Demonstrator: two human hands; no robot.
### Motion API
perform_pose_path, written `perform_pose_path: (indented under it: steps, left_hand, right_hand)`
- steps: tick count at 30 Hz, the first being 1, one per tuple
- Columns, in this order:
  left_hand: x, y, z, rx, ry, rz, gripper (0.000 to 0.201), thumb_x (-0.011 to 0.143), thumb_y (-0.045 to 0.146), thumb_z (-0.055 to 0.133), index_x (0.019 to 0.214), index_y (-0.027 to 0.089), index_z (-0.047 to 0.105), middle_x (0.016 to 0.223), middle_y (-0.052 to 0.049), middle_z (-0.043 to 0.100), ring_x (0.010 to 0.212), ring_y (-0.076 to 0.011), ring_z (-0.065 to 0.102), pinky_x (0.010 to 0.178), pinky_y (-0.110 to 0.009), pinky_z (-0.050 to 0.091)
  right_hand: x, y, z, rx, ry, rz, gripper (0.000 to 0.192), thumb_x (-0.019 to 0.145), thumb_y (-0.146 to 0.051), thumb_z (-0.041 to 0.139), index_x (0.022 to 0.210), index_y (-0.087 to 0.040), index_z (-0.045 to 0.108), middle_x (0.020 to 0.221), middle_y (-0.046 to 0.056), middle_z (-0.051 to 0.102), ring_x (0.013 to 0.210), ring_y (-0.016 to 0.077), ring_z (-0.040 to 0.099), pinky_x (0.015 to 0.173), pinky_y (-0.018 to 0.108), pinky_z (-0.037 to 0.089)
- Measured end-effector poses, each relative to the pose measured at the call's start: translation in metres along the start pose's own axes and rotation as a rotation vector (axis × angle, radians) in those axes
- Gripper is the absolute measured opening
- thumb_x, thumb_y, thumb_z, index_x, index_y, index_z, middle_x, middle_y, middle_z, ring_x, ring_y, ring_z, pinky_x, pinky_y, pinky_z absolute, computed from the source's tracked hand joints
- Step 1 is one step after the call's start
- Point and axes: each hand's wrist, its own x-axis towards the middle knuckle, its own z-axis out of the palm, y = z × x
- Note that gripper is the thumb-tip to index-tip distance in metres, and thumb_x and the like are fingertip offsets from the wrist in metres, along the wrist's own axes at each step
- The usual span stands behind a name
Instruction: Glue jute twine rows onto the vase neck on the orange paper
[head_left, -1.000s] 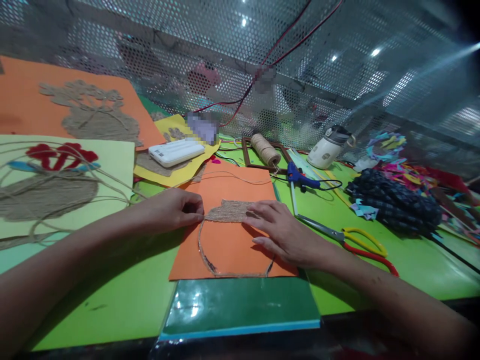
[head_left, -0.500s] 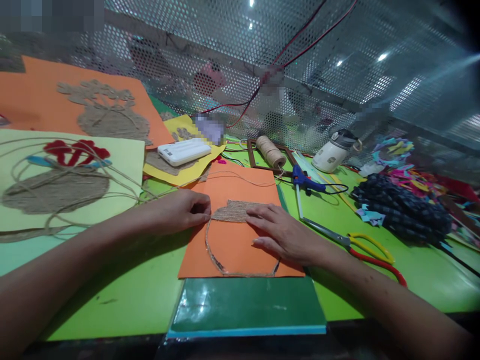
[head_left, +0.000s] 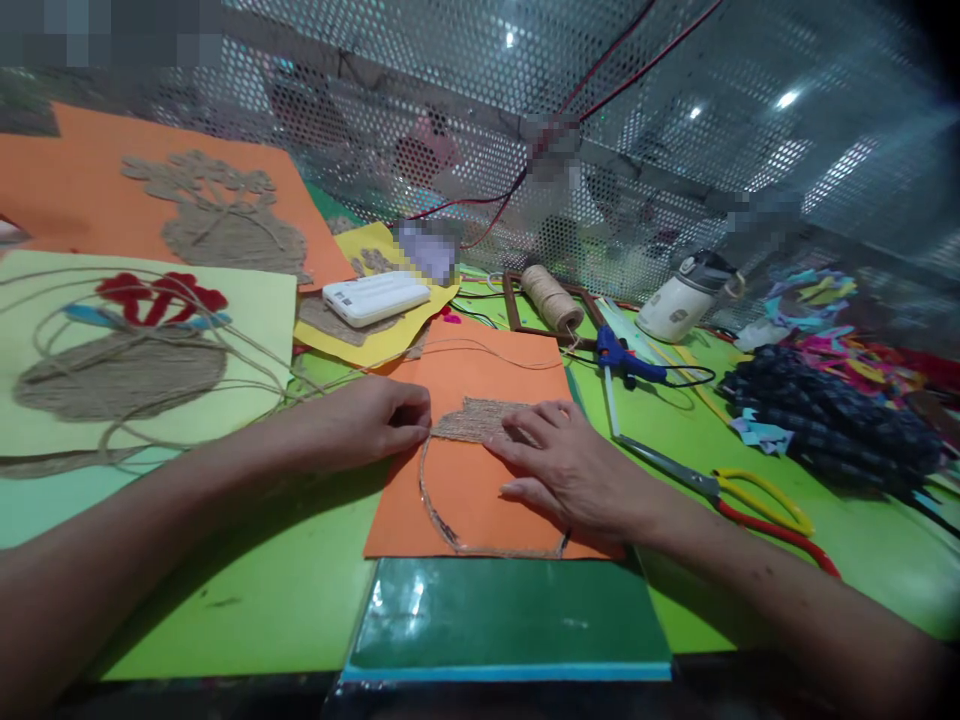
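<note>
An orange sheet of paper (head_left: 491, 505) lies in front of me, with closely laid rows of jute twine (head_left: 480, 418) forming a patch across its middle. Below the patch, a thin twine outline (head_left: 429, 500) curves down to the sheet's lower edge. My left hand (head_left: 397, 420) is closed in a pinch at the patch's left edge, where the twine sits between thumb and fingers. Spread flat, my right hand (head_left: 562, 465) presses on the right part of the patch and covers it.
Under the orange sheet is a green folder (head_left: 517, 620). To the right lie scissors (head_left: 712, 485), a blue glue gun (head_left: 630, 362) and dark checked cloth (head_left: 817, 420). A twine spool (head_left: 551, 298), a bottle (head_left: 682, 300) and a white power bank (head_left: 375, 298) stand behind. Twine pictures (head_left: 150, 375) lie left.
The whole view has shifted slightly. My right hand's fingers are a little more bent over the twine patch; my left hand keeps its pinch at the left edge.
</note>
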Motion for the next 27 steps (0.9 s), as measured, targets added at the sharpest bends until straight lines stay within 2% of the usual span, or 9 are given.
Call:
perform_pose_path:
  steps: [4,8,15,21,25,27]
  left_hand:
    - [-0.003,0.004,-0.001,-0.008,0.004,-0.002,0.020,0.088,0.040,0.055,0.083,0.023,0.065,0.074,0.000,0.068,0.066,-0.0178,0.056,0.060,-0.031,0.036]
    - [-0.004,0.008,-0.002,-0.021,0.019,0.001,0.017,0.087,0.036,0.055,0.081,0.023,0.064,0.073,-0.001,0.067,0.065,-0.0178,0.055,0.059,-0.031,0.036]
    - [-0.003,0.007,0.000,-0.020,0.019,0.014,0.010,0.085,0.030,0.057,0.081,0.023,0.063,0.072,0.001,0.066,0.063,-0.0162,0.053,0.058,-0.030,0.035]
    - [-0.005,0.009,-0.001,-0.015,0.022,0.020,0.010,0.086,0.028,0.057,0.081,0.023,0.064,0.072,0.001,0.066,0.063,-0.0160,0.055,0.058,-0.029,0.036]
    - [-0.006,0.012,-0.003,-0.016,0.022,0.019,0.010,0.087,0.027,0.057,0.081,0.022,0.064,0.071,0.001,0.066,0.062,-0.0158,0.055,0.058,-0.029,0.035]
    - [-0.007,0.014,-0.003,-0.015,0.020,0.014,0.009,0.087,0.025,0.057,0.081,0.022,0.063,0.071,0.001,0.065,0.062,-0.0157,0.055,0.059,-0.029,0.036]
  right_hand:
    - [0.001,0.004,-0.003,0.033,-0.010,-0.019,0.046,0.110,-0.051,0.049,0.139,-0.018,0.063,0.132,0.015,0.065,0.115,0.0326,0.055,0.101,0.054,0.042]
    - [0.002,0.007,-0.010,0.099,-0.037,-0.001,0.049,0.111,-0.050,0.047,0.141,-0.014,0.059,0.136,0.016,0.065,0.116,0.0308,0.054,0.100,0.049,0.042]
    - [0.010,-0.001,-0.014,-0.060,-0.096,-0.048,0.042,0.110,-0.049,0.051,0.148,-0.032,0.057,0.117,0.010,0.065,0.099,0.0284,0.051,0.086,0.043,0.038]
    - [0.015,-0.006,-0.018,-0.058,-0.139,-0.022,0.043,0.110,-0.051,0.049,0.146,-0.030,0.059,0.123,0.012,0.064,0.102,0.0303,0.050,0.086,0.045,0.039]
    - [0.015,-0.005,-0.024,0.042,-0.185,0.024,0.041,0.110,-0.049,0.049,0.141,-0.025,0.063,0.122,0.011,0.064,0.104,0.0298,0.051,0.089,0.046,0.042]
    - [0.016,-0.005,-0.026,0.096,-0.193,0.044,0.043,0.111,-0.048,0.049,0.144,-0.024,0.060,0.122,0.011,0.064,0.105,0.0294,0.051,0.091,0.045,0.043]
